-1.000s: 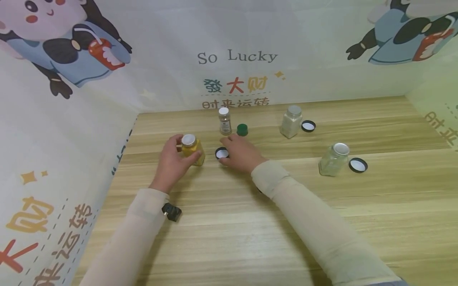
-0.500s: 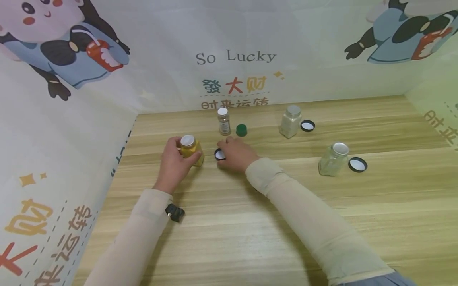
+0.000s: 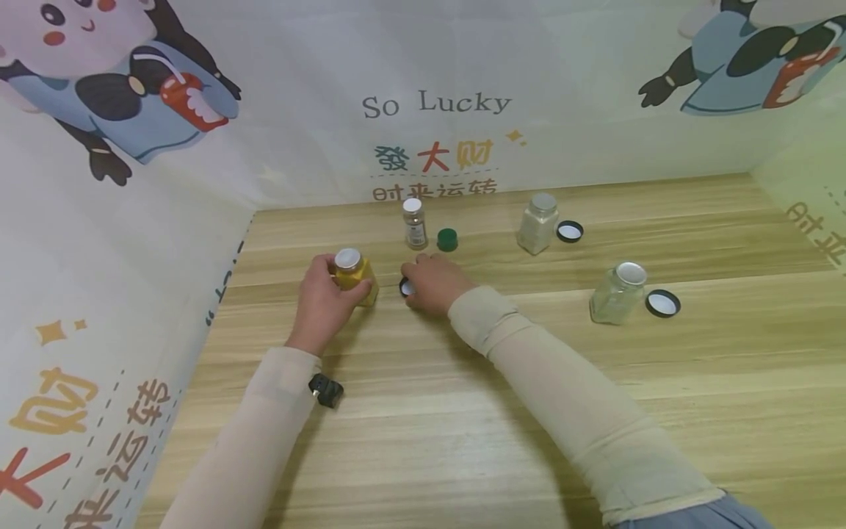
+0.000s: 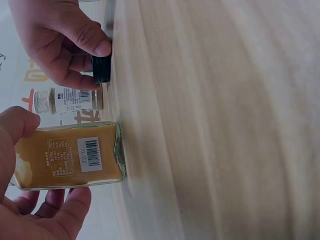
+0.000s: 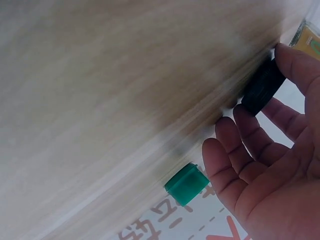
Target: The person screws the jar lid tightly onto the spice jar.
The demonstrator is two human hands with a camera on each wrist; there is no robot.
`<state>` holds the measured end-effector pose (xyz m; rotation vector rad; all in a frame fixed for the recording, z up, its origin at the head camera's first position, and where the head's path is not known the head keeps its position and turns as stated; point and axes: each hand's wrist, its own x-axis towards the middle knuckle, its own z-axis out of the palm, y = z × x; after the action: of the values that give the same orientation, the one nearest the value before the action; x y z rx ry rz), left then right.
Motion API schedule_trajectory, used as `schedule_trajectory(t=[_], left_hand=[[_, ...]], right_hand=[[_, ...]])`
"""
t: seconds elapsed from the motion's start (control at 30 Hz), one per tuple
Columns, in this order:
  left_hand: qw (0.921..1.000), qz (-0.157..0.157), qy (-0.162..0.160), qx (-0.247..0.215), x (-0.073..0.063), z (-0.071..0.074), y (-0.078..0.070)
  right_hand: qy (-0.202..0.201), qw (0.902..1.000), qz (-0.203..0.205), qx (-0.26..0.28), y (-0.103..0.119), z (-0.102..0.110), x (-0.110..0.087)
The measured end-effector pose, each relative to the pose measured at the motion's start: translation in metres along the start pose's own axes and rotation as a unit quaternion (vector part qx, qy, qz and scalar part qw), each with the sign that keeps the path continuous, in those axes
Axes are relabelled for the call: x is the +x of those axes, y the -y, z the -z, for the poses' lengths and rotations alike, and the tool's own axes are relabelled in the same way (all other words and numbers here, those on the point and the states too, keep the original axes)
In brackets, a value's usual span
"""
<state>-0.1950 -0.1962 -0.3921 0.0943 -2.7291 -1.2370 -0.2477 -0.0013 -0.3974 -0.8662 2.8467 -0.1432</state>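
Note:
My left hand (image 3: 321, 307) grips an upright square glass jar of yellow powder (image 3: 355, 278), thumb on one side and fingers on the other. A white seal covers its mouth, and a barcode label (image 4: 89, 154) shows in the left wrist view. To the jar's right, my right hand (image 3: 438, 285) pinches a black screw lid (image 5: 263, 86) by its rim between thumb and fingers. That lid lies white-inside-up on the table, partly hidden by the hand. A small green cap (image 3: 447, 239) stands just beyond the right hand, beside a small labelled spice bottle (image 3: 416, 225).
At the back right stands a jar of pale powder (image 3: 538, 226) with a black lid (image 3: 570, 231) beside it. Nearer, a clear-looking jar (image 3: 615, 295) has another black lid (image 3: 663, 303) at its right. A printed cloth wall (image 3: 297, 110) borders the wooden table (image 3: 463, 441).
My right hand has shifted slightly left over the black lid and now covers more of it. The left hand and the yellow jar stay nearly still.

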Motion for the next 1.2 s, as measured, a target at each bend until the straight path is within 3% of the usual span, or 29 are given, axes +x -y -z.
schedule_trajectory(t=[0.3,1.2], left_hand=[[0.9999,0.002,0.017,0.002,0.001,0.001,0.000],[0.9997,0.000,0.026,0.002,0.002,-0.002,-0.001]], right_hand=[[-0.018,0.9990,0.007,0.041,-0.004,0.004,-0.003],[-0.055,0.9908,-0.020,0.122,-0.008,0.024,-0.009]])
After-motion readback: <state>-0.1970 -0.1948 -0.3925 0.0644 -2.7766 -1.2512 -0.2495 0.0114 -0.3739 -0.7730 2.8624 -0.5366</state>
